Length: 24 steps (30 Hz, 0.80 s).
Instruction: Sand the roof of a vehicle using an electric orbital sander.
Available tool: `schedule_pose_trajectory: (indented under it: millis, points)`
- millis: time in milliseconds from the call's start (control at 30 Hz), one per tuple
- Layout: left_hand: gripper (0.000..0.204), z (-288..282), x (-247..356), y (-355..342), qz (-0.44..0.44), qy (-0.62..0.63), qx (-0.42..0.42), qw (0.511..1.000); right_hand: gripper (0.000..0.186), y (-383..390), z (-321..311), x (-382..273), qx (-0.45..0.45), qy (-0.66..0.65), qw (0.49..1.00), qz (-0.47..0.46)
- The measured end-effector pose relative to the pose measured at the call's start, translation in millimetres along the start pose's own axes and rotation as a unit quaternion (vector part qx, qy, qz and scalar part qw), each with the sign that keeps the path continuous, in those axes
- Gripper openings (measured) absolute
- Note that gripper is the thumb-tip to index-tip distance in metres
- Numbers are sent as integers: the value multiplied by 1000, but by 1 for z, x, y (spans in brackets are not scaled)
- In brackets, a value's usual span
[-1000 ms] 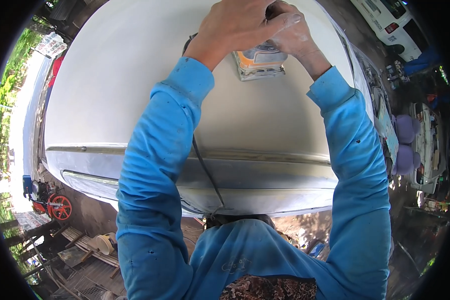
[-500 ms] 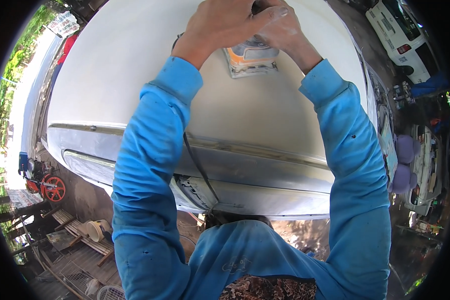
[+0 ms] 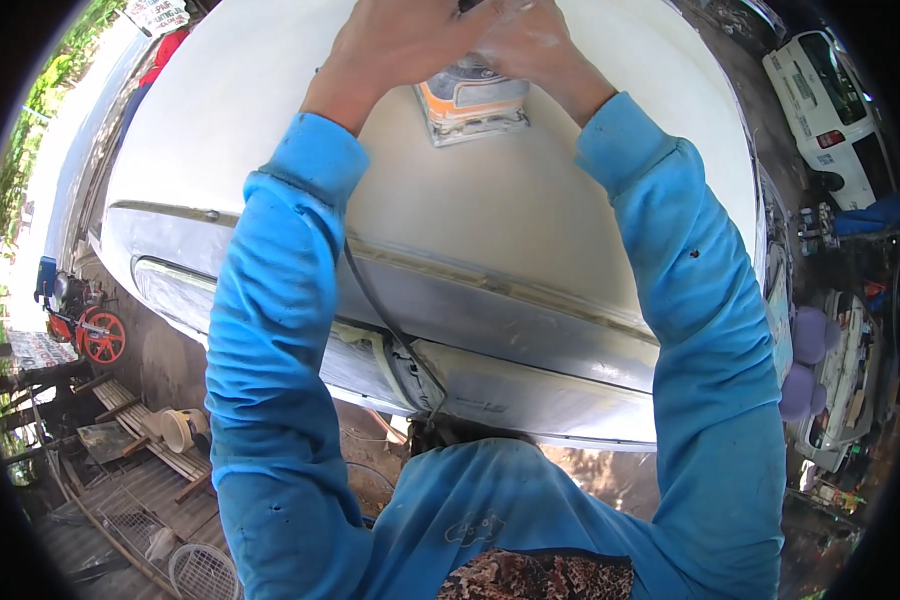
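Both hands are closed over the top of an electric sander [image 3: 473, 105], grey and orange with a flat rectangular pad. Its pad rests on the pale, dull roof of a vehicle [image 3: 500, 210]. My left hand [image 3: 405, 45] wraps it from the left, and my right hand [image 3: 540, 45] presses on it from the right, their fingers meeting at the top. The upper part of the tool is hidden under them. A dark cord [image 3: 385, 315] emerges below my left forearm and runs down over the roof edge towards my body.
A grooved roof rail [image 3: 530, 288] and the vehicle's side lie between the sander and me. At left are a red-wheeled motorcycle [image 3: 100, 335], a slatted bench [image 3: 140, 425] and a pail [image 3: 183, 430]. A white van [image 3: 825, 115] and purple chairs [image 3: 805, 360] stand at right.
My hands and the sander have shifted left across the roof, the sander still under both hands. The whole view has turned slightly, so the van and motorcycle sit differently.
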<state>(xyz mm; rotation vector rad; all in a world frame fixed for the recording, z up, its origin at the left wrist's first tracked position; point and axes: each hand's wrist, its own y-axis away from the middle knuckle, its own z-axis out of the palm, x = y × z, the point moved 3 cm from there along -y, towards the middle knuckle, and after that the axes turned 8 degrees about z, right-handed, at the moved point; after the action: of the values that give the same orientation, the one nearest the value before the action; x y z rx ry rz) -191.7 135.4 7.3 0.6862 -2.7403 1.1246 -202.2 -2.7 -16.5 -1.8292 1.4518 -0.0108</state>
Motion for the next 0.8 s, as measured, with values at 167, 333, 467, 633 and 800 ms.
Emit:
schedule_pose_trajectory:
  millis: [167,333,467,633,800]
  points:
    - [51,-8,-14,16,-21,-9,25,999,35,-2,18,-5,-4,49,998,-28]
    - [53,-20,-9,21,-68,-17,-17,997,33,-5,23,-11,-44,54,997,27]
    - [56,-9,10,16,-87,-19,-28,996,32,11,7,2,-37,24,999,32]
    - [58,13,42,3,-42,31,-11,999,31,36,-30,27,-29,-16,997,73]
    - [58,39,75,-12,-32,44,-15,998,28,64,-64,59,-35,-77,987,136]
